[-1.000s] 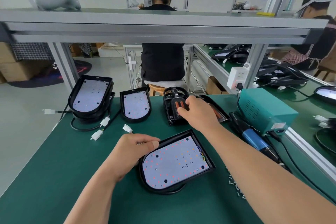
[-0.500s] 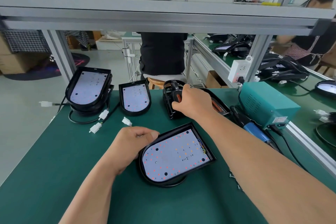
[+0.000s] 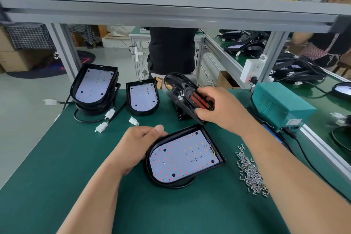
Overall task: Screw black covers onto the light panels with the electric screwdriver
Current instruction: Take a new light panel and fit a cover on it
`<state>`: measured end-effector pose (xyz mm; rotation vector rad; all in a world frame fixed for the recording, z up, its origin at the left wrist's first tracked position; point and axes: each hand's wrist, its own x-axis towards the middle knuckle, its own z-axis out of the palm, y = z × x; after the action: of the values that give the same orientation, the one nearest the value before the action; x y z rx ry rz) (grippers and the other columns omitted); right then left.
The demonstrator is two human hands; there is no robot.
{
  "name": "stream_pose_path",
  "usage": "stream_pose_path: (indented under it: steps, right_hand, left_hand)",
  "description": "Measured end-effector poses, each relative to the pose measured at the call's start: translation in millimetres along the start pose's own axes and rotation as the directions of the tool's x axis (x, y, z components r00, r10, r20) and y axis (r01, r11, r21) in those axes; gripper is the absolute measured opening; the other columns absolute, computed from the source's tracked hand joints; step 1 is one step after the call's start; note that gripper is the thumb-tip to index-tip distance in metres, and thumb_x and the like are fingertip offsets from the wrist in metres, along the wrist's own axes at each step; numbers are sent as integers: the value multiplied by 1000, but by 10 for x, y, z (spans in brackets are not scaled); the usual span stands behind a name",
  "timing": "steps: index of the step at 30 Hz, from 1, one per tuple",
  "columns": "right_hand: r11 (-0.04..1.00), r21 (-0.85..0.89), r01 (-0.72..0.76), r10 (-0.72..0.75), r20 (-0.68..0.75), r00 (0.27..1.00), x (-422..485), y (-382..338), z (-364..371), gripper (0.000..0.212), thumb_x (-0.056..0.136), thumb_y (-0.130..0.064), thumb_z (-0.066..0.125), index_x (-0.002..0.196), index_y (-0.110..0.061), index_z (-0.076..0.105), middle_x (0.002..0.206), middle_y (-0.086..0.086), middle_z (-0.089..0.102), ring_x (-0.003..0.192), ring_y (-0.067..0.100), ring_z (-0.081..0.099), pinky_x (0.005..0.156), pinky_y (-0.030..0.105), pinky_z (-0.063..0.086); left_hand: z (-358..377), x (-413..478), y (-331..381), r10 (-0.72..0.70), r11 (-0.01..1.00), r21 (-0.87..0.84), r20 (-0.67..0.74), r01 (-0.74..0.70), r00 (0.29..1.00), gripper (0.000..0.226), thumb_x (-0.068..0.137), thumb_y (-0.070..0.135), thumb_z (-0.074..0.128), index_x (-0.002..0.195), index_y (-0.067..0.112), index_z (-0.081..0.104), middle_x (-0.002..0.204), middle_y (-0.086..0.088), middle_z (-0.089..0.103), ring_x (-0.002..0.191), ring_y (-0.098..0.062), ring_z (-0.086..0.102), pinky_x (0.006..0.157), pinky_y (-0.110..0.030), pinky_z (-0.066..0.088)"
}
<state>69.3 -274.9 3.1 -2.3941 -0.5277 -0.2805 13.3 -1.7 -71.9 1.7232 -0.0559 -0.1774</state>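
While the left hand (image 3: pixel 140 144) pins the light panel (image 3: pixel 184 156) at its nine o'clock edge, thumb on the rim and fingers curled in against the rounded end, the right hand (image 3: pixel 218 108) has the black cover (image 3: pixel 180 89) clear of the green mat (image 3: pixel 57 167) at the panel's twelve o'clock. Fingers and thumb wrap the cover's near end, so it hangs tilted, far end high. That looks like a carry grip, ready to bring it down over the LED face.

The panel lies face up, squarely in front of the person, and the left hand's grip reads as bracing, to stop it skating when the cover lands.

Off at three o'clock, a loose heap of screws (image 3: pixel 250 171) sits within easy reach of the right hand. The electric screwdriver (image 3: pixel 268 129) lies at two o'clock, mostly hidden behind the right forearm, beside its teal power unit (image 3: pixel 281 104). Nobody is touching it; no cover is seated yet.

Up at ten and eleven o'clock, more panels (image 3: pixel 142 97) wait face up.
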Motion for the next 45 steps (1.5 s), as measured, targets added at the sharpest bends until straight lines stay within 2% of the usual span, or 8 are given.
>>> stream_pose_path:
  steps: [3, 8, 11, 20, 23, 26, 30, 45]
  right_hand:
    - [998, -22, 60, -56, 128, 990, -239, 26, -107, 65, 82, -43, 79, 144, -32, 62, 125, -21, 59, 124, -3, 46, 100, -2, 26]
    - [988, 15, 152, -151, 244, 958, -560, 21, -168, 69, 87, -20, 86, 150, -32, 59, 140, -35, 54, 144, -2, 31, 116, 7, 18]
    - [985, 3, 175, -167, 314, 934, -656, -27, -149, 67, 89, -17, 83, 149, -32, 59, 142, -35, 53, 146, 1, 30, 116, 9, 22]
    - [970, -36, 241, -205, 412, 888, -716, -81, -49, 61, 89, -17, 80, 146, -28, 64, 142, -30, 56, 142, 6, 34, 116, 15, 30]
    - [971, -30, 236, -201, 426, 882, -740, -72, -1, 60, 88, -21, 80, 145, -31, 64, 140, -32, 57, 139, 5, 37, 112, 12, 31]
    - [981, -2, 195, -176, 417, 892, -771, -44, 29, 62, 87, -23, 81, 146, -32, 63, 140, -35, 55, 141, 4, 36, 112, 11, 30]
    - [985, 27, 171, -167, 422, 891, -809, -16, 68, 61, 88, -25, 85, 146, -27, 64, 140, -29, 57, 141, 3, 36, 115, 16, 30]
    - [978, 204, 36, -109, 358, 927, -872, 132, 16, 35, 79, -49, 87, 113, -43, 79, 105, -12, 70, 103, 17, 67, 93, 33, 51]
  left_hand:
    - [-19, 23, -32, -26, 1000, 5, -39, 26, 999, 65, 79, 86, 60, 100, 29, 83, 74, -8, 57, 67, -22, 47, 69, -34, 44]
    - [-17, 55, -47, -23, 998, -67, -71, 19, 997, 95, 64, 99, 58, 81, 7, 67, 66, -1, 32, 57, -18, 26, 53, -27, 22]
    - [-14, 58, -32, -16, 999, -40, -97, 12, 995, 96, 61, 101, 57, 78, 9, 74, 55, 2, 41, 50, -14, 27, 45, -23, 22]
    - [-21, 15, -4, 11, 999, -49, 32, -10, 999, 87, 61, 96, 67, 100, 20, 84, 70, -7, 64, 58, -17, 45, 51, -21, 36]
    - [-17, 7, 11, 16, 1000, -27, 54, -14, 998, 76, 67, 79, 80, 97, 9, 81, 75, -15, 61, 63, -21, 45, 61, -31, 36]
    - [10, -16, 57, -28, 998, -46, 68, 31, 997, 48, 71, 55, 87, 97, 15, 83, 91, -18, 79, 75, -26, 69, 72, -42, 51]
    - [32, -9, 46, -35, 999, -26, 70, 37, 997, 18, 83, 30, 88, 98, 20, 85, 96, -13, 81, 84, -25, 77, 71, -31, 59]
    - [101, -41, 71, 36, 967, 244, 141, -70, 989, 4, 86, 29, 85, 83, 32, 85, 90, 9, 81, 82, 1, 73, 74, -10, 50]
